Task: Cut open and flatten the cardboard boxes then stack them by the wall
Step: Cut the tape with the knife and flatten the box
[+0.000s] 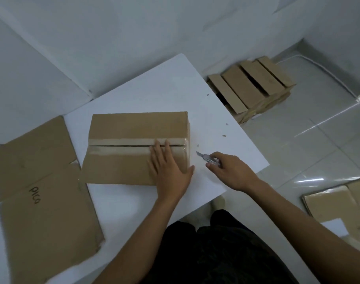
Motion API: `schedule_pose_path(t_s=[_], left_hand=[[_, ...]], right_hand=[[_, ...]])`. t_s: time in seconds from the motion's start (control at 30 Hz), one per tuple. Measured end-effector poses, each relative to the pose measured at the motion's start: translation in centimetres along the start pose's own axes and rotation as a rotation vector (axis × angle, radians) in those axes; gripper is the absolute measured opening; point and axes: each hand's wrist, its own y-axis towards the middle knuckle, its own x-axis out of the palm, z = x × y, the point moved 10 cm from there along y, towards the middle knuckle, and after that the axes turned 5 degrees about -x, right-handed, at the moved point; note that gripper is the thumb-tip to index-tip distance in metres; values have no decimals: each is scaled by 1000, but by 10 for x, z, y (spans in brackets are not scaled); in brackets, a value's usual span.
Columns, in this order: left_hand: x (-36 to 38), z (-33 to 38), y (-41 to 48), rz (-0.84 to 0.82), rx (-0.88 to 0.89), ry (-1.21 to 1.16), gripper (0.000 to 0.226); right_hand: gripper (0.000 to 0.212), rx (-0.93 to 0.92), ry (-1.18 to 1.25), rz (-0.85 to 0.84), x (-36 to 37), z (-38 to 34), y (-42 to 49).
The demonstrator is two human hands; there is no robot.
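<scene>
Brown box (pixel 134 130) sits on the white table (pixel 175 89), flaps down, long seam facing up. Left hand (pixel 169 171) lies flat on the box's right end: fingers straight, tips reaching the seam, thumb spread past the right edge. Right hand (pixel 230 171) is just beside that end, off the box, fingers curled round a knife (pixel 205 157). The blade is out and points at the box without touching it.

Box condition: plain cardboard, with a tape band along the seam and a dark gap showing down the seam line. Glossy tape wraps over the right end.

Surroundings: a flattened sheet (pixel 41 191) marked "pico" lies left of the box, close to its near left corner. Stacked boxes (pixel 255 85) stand on the floor by the wall, beyond the table's right edge. Flat cardboard (pixel 339 201) lies on the floor at right. Small scraps (pixel 224 135) dot the table right of the box.
</scene>
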Motion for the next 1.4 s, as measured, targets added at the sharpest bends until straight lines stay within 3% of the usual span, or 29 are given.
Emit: schedule_pose_path(t_s=[0.27, 0.47, 0.83, 1.0, 1.1, 1.2, 1.33, 1.4], left_hand=[[-10, -6, -5, 163, 18, -297, 79], [-8, -10, -3, 149, -13, -350, 76], [-10, -10, -5, 136, -40, -394, 77], [-8, -11, -4, 142, -18, -365, 78], [-6, -9, -5, 108, -20, -342, 80], [-10, -8, -15, 134, 7, -325, 76], [-12, -6, -15, 162, 20, -295, 76], [-13, -2, -9, 180, 27, -260, 75]], right_hand=[[35, -342, -339, -77, -17, -25, 29], [38, -527, -492, -105, -8, -48, 39], [37, -616, -504, -101, -16, -63, 54], [40, -686, -622, -85, -17, -79, 65], [40, -646, -695, -36, -32, -73, 74], [37, -476, -710, 51, -71, -52, 101], [39, -373, -710, -1, -107, -23, 125], [36, -291, -585, -20, -112, -13, 128]])
